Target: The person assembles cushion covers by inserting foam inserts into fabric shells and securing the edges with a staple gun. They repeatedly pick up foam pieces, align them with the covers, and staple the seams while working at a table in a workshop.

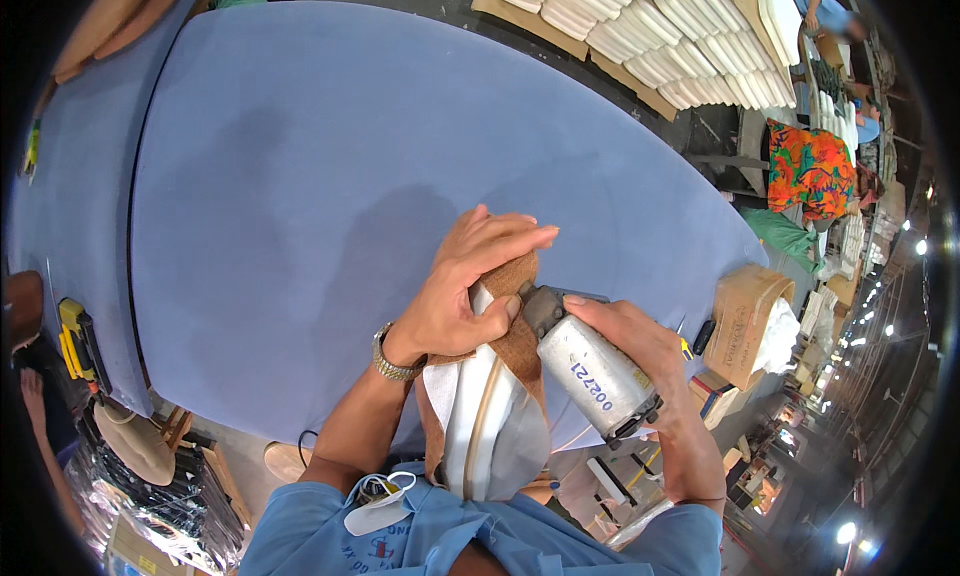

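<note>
My left hand (455,286) grips a brown suede-like cover (517,351), its thumb pressing the cover's edge down and its fingers stretched over the far end. Under the cover is a long white padded piece (470,421) with a tan strip along it, leaning from my body onto the blue table. My right hand (645,351) is wrapped round a silver, cylindrical power tool (590,376); its dark head meets the cover just right of my left thumb. The tool's tip is hidden, and its exact kind does not show clearly.
The large blue padded table (350,116) fills the middle. A yellow-and-black tool (80,346) lies at its left edge. On the right stands a cardboard box (735,326) with white material. Stacks of white pads (660,36) lie beyond, and people work at the far right.
</note>
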`<act>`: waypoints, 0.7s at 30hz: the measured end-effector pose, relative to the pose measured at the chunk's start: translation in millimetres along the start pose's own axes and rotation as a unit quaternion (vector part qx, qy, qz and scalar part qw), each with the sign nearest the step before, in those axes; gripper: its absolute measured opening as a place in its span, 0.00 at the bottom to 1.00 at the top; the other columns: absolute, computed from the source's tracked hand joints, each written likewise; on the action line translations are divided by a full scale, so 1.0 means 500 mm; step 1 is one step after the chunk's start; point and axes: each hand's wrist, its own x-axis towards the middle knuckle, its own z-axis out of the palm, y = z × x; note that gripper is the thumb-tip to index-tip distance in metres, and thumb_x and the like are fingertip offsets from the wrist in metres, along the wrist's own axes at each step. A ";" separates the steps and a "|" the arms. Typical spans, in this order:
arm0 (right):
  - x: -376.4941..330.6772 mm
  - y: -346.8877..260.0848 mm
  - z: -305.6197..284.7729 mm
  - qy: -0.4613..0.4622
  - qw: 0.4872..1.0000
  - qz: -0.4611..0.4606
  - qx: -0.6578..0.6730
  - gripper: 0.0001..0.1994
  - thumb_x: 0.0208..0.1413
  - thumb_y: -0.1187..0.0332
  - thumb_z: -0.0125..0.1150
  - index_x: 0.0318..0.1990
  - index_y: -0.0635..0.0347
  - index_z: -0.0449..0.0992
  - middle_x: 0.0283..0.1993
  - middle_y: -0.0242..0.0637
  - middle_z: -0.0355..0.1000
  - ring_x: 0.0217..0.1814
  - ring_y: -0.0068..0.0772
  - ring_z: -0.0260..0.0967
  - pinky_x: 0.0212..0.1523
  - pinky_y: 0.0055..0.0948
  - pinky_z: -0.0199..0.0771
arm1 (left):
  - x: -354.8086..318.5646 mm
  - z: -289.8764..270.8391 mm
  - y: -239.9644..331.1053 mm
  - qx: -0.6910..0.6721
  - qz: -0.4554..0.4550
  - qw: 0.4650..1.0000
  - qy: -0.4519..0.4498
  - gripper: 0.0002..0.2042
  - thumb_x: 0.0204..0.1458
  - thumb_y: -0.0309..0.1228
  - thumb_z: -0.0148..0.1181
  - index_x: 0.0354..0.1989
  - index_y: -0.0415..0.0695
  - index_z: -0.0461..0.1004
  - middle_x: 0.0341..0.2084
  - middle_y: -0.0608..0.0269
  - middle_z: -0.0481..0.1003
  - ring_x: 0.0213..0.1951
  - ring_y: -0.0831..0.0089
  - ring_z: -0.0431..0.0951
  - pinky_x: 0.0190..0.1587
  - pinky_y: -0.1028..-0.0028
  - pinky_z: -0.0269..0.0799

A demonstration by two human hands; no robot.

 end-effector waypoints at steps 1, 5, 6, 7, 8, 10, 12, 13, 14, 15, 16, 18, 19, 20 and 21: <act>0.002 0.004 -0.001 -0.006 1.000 -0.012 -0.011 0.39 0.43 0.65 0.74 0.68 0.59 0.72 0.51 0.46 0.78 0.48 0.47 0.79 0.49 0.35 0.78 | 0.000 0.000 -0.003 0.001 0.005 1.000 0.001 0.37 0.39 0.29 0.58 0.67 0.50 0.73 0.56 0.59 0.76 0.66 0.58 0.68 0.73 0.43 0.44; 0.030 -0.010 -0.039 -0.086 0.995 0.033 -0.034 0.41 0.42 0.64 0.74 0.70 0.56 0.69 0.52 0.46 0.78 0.51 0.50 0.78 0.50 0.38 0.78 | 0.005 0.004 -0.015 0.011 -0.003 1.000 0.006 0.37 0.39 0.30 0.59 0.66 0.50 0.73 0.57 0.59 0.75 0.64 0.57 0.70 0.73 0.41 0.44; 0.037 -0.012 -0.047 -0.101 0.993 0.036 -0.038 0.42 0.42 0.63 0.74 0.70 0.56 0.68 0.52 0.46 0.78 0.51 0.51 0.78 0.51 0.39 0.78 | 0.008 0.008 -0.018 0.016 0.002 1.000 0.007 0.37 0.39 0.29 0.59 0.66 0.50 0.73 0.57 0.58 0.75 0.64 0.58 0.70 0.73 0.41 0.43; 0.047 -0.015 -0.054 -0.116 0.991 0.041 -0.043 0.42 0.42 0.62 0.75 0.70 0.55 0.68 0.52 0.46 0.78 0.51 0.52 0.78 0.51 0.40 0.78 | 0.012 0.009 -0.021 0.020 0.008 1.000 0.009 0.37 0.38 0.29 0.59 0.66 0.51 0.74 0.57 0.58 0.75 0.64 0.58 0.70 0.73 0.40 0.43; 0.060 -0.016 -0.063 -0.130 0.990 0.041 -0.033 0.44 0.41 0.61 0.75 0.71 0.54 0.67 0.53 0.47 0.78 0.53 0.53 0.77 0.52 0.41 0.78 | 0.015 0.008 -0.023 0.007 0.002 1.000 0.015 0.33 0.42 0.30 0.60 0.64 0.50 0.75 0.55 0.58 0.76 0.62 0.59 0.72 0.72 0.42 0.46; 0.081 -0.017 -0.079 -0.162 0.986 0.040 -0.014 0.46 0.40 0.59 0.76 0.71 0.53 0.66 0.54 0.48 0.77 0.55 0.55 0.77 0.54 0.44 0.77 | 0.022 0.004 -0.018 -0.019 -0.010 0.999 0.028 0.26 0.48 0.32 0.60 0.60 0.48 0.79 0.52 0.58 0.78 0.60 0.61 0.74 0.71 0.46 0.53; 0.070 0.001 -0.073 -0.152 0.987 0.042 -0.023 0.48 0.38 0.54 0.76 0.72 0.54 0.65 0.57 0.49 0.77 0.57 0.56 0.76 0.56 0.45 0.76 | 0.053 -0.004 -0.023 -0.079 -0.077 0.994 -0.010 0.20 0.60 0.41 0.52 0.52 0.41 0.83 0.45 0.54 0.81 0.54 0.60 0.78 0.65 0.55 0.63; 0.070 0.006 -0.067 -0.150 0.988 0.038 -0.025 0.49 0.38 0.51 0.77 0.72 0.54 0.65 0.58 0.50 0.76 0.58 0.57 0.76 0.57 0.45 0.76 | 0.069 -0.020 -0.023 -0.105 -0.112 0.988 -0.025 0.24 0.66 0.45 0.48 0.48 0.38 0.84 0.41 0.52 0.83 0.51 0.60 0.81 0.63 0.59 0.68; 0.070 0.013 -0.061 -0.153 0.988 0.038 -0.002 0.50 0.38 0.48 0.75 0.72 0.55 0.65 0.59 0.50 0.76 0.59 0.57 0.76 0.57 0.45 0.76 | 0.093 -0.027 -0.016 -0.086 -0.171 0.980 -0.059 0.26 0.67 0.49 0.47 0.41 0.38 0.85 0.34 0.53 0.82 0.43 0.60 0.81 0.55 0.61 0.71; 0.067 0.019 -0.057 -0.154 0.987 0.038 0.022 0.51 0.38 0.46 0.74 0.72 0.55 0.65 0.59 0.51 0.76 0.60 0.57 0.75 0.57 0.45 0.76 | 0.128 -0.023 -0.006 -0.066 -0.230 0.966 -0.093 0.30 0.68 0.53 0.45 0.34 0.38 0.85 0.26 0.54 0.81 0.36 0.60 0.82 0.47 0.62 0.74; 0.066 0.022 -0.057 -0.151 0.987 0.039 0.043 0.52 0.38 0.43 0.73 0.73 0.56 0.65 0.60 0.52 0.75 0.61 0.57 0.75 0.58 0.44 0.75 | 0.156 -0.015 0.002 -0.046 -0.285 0.948 -0.130 0.35 0.69 0.57 0.43 0.27 0.38 0.86 0.19 0.55 0.79 0.29 0.61 0.83 0.39 0.64 0.77; 0.060 0.030 -0.053 -0.143 0.988 0.029 0.044 0.52 0.39 0.39 0.71 0.73 0.57 0.64 0.59 0.52 0.75 0.59 0.57 0.76 0.56 0.44 0.76 | 0.154 -0.005 -0.005 0.037 -0.246 0.959 -0.136 0.39 0.69 0.59 0.40 0.21 0.38 0.84 0.15 0.54 0.78 0.22 0.60 0.81 0.33 0.62 0.77; 0.052 0.032 -0.053 -0.132 0.990 0.028 0.043 0.53 0.40 0.38 0.70 0.73 0.58 0.64 0.59 0.52 0.76 0.58 0.57 0.76 0.56 0.44 0.76 | 0.151 -0.006 0.000 0.067 -0.247 0.955 -0.149 0.37 0.69 0.57 0.41 0.21 0.40 0.84 0.15 0.55 0.78 0.23 0.61 0.81 0.35 0.63 0.77; 0.042 0.034 -0.053 -0.129 0.990 0.033 0.056 0.53 0.40 0.37 0.69 0.73 0.58 0.64 0.58 0.52 0.76 0.57 0.57 0.76 0.55 0.44 0.76 | 0.148 -0.007 0.006 0.097 -0.247 0.951 -0.161 0.36 0.69 0.56 0.41 0.20 0.41 0.84 0.16 0.56 0.79 0.24 0.62 0.81 0.36 0.64 0.77; 0.033 0.036 -0.053 -0.126 0.989 0.037 0.068 0.53 0.40 0.37 0.69 0.73 0.58 0.64 0.57 0.52 0.76 0.56 0.57 0.76 0.55 0.44 0.76 | 0.142 -0.005 0.001 0.081 -0.198 0.966 -0.145 0.34 0.70 0.53 0.42 0.20 0.42 0.83 0.16 0.58 0.79 0.25 0.63 0.81 0.40 0.64 0.77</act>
